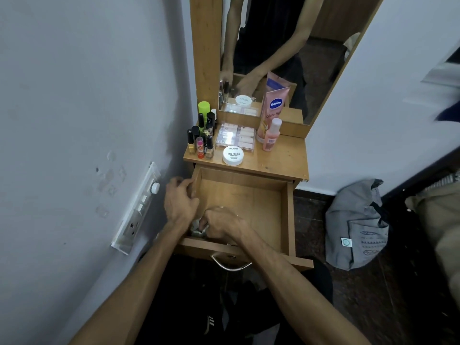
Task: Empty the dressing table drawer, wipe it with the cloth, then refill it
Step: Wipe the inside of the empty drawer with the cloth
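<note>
The wooden drawer of the dressing table stands pulled open, its floor bare. My right hand is down in the drawer's near left corner, fingers curled round a crumpled grey-white cloth, mostly hidden under both hands. My left hand rests on the drawer's left wall with curled fingers over its edge. On the table top stand several nail polish bottles, a white round nail polish remover tub, a clear palette box, a pink Vaseline tube and a small pink bottle.
A mirror rises behind the table top. A switch panel juts from the left wall beside the drawer. A grey bag lies on the dark floor to the right. The drawer's metal handle faces me.
</note>
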A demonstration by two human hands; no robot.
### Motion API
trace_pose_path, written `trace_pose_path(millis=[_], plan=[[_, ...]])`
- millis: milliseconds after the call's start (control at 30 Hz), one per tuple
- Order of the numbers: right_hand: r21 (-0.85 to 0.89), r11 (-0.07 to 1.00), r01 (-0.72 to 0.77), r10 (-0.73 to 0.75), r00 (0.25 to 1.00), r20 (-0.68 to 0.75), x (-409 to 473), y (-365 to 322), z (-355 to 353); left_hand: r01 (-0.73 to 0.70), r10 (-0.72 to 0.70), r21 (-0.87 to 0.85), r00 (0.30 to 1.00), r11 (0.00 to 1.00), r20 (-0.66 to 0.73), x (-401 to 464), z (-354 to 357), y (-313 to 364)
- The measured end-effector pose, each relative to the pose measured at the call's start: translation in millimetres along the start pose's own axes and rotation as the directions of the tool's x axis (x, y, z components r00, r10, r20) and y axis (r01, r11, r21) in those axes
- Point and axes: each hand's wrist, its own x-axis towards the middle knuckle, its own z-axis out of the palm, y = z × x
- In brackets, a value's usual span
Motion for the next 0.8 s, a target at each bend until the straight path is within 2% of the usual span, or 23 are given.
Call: trace_pose_path(millis=[67,100,167,267,367,500,600,800], plan=[[-0.105,0.994,0.013,-0.018,0.999,-0.049,-4,7,-1,-0.105,0.112,0.097,0.992,0.990,-0.064,-12,0,9],[-0.148,0.989,0.027,-0.039,0.996,-0.077,-6,11,-2,-0.140,0.146,0.102,0.988,0.985,-0.052,-17,2,13],[-0.182,0.982,0.047,-0.069,0.991,-0.114,-9,19,-2,-0.153,0.148,0.064,0.986,0.986,0.071,-26,6,22],[-0.169,0.984,0.052,-0.071,0.991,-0.111,-14,33,-1,-0.043,0.041,-0.001,0.942,0.999,0.332,-33,14,30],[-0.171,0.985,0.013,-0.024,0.998,-0.062,-20,51,0,0.062,-0.035,-0.033,0.849,0.998,0.528,-37,23,35],[-0.364,0.929,-0.072,0.086,0.996,0.023,-31,78,-3,0.004,-0.023,0.026,0.643,1.000,0.766,-48,37,49],[-0.464,0.878,-0.116,0.143,0.989,0.025,-44,99,-4,0.013,0.032,-0.048,0.569,0.999,0.822,-58,53,69],[-0.581,0.789,-0.201,0.250,0.968,0.005,-58,119,-3,0.072,0.039,-0.093,0.545,0.993,0.838,-72,75,102]])
